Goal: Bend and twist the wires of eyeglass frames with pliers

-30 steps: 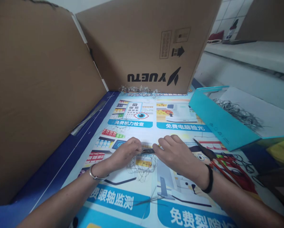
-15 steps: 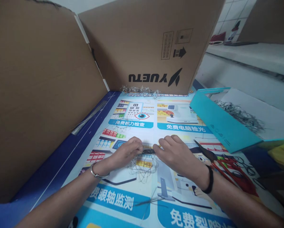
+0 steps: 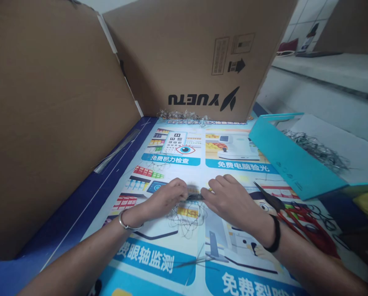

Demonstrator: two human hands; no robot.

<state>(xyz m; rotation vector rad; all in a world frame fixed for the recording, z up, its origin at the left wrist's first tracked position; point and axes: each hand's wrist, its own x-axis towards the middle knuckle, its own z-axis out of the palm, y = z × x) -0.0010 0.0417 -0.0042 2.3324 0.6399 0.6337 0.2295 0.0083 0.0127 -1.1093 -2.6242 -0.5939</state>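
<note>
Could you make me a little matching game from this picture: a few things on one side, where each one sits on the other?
Things:
1. red-handled scissors
2. silver bangle
3. black wristband
4. tangle of thin grey wire pieces

Places:
A. on the left wrist
B. in the open turquoise box
C. lying on the printed poster, right of the hands
D. on the right wrist

Pairs: 1-C, 2-A, 3-D, 4-B

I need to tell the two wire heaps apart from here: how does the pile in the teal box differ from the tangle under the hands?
The pile in the teal box is dense, dark grey and lies untouched inside the teal box. The tangle under the hands is sparse and loose, spread on the printed mat, with the left hand and right hand pinching a dark piece above it. Both look like thin wire.
</note>
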